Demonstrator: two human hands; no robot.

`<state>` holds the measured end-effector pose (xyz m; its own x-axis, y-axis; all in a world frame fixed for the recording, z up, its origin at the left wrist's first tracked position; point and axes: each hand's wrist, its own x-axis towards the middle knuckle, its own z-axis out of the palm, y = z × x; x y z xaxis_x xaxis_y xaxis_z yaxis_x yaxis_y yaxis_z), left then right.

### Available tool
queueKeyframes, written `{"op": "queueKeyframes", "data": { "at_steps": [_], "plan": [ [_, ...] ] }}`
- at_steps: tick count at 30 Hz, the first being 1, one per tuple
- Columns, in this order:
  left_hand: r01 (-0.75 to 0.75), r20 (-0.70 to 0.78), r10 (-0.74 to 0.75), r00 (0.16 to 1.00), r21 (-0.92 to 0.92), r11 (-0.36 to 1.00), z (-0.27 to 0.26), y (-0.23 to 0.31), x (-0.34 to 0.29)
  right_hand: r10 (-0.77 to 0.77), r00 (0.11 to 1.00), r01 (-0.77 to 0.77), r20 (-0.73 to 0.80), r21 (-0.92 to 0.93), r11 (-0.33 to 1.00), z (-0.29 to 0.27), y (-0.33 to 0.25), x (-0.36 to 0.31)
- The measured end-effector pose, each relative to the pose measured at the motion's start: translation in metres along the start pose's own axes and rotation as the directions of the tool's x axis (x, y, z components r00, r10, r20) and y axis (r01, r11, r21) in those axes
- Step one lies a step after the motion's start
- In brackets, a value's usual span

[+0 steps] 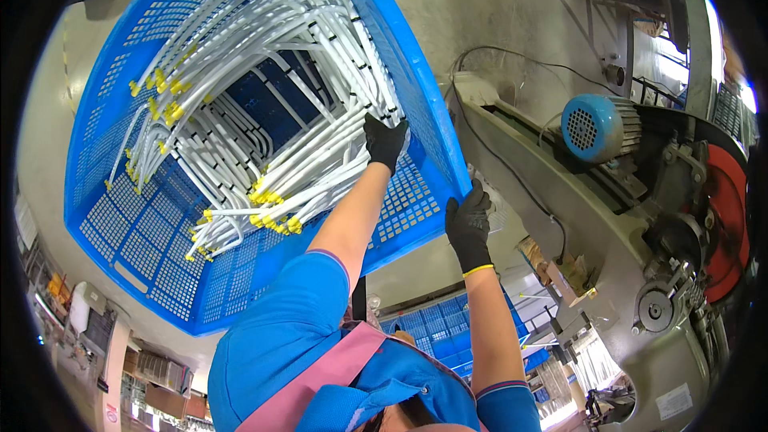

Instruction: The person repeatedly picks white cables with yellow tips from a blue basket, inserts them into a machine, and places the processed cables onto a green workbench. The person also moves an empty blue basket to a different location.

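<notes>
A big blue perforated plastic basket (448, 144) holds many bent white tubes (320, 124), stacked in loops, with yellow caps (276, 220) on their ends and short black bands along them. My left hand (386, 142), in a black glove, reaches over the basket's near right part and closes on the bend of a white tube; its fingertips are partly hidden. On the basket's right corner rests my right hand (469, 226), also black-gloved, its fingers curled round the rim.
To the right stands a grey machine (528, 168) with a blue motor (596, 128) and a red wheel (724, 220). A black cable (512, 164) runs along its side. Stacked blue crates (440, 328) appear beyond my body, and shelving with goods lines the lower left.
</notes>
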<state>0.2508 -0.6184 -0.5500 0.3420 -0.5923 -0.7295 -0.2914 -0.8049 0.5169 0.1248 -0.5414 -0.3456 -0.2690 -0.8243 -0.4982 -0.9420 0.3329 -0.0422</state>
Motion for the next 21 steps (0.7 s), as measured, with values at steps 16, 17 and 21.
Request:
{"op": "queueKeyframes", "data": {
  "at_steps": [16,17,21],
  "plan": [
    [-0.206,0.076,0.236,0.969,-0.283,0.937,0.02,-0.023,0.002,0.108,0.99,-0.117,0.086,0.109,0.987,-0.005,-0.003,0.0],
    [-0.37,0.043,0.399,0.916,-0.292,0.882,0.01,-0.022,-0.009,0.12,0.987,-0.13,0.106,0.098,0.987,-0.005,-0.003,0.0],
    [-0.383,0.156,0.439,0.885,-0.292,0.877,-0.066,-0.013,-0.077,0.041,0.999,-0.041,0.006,-0.026,0.999,-0.004,-0.003,0.001]
  ]
}}
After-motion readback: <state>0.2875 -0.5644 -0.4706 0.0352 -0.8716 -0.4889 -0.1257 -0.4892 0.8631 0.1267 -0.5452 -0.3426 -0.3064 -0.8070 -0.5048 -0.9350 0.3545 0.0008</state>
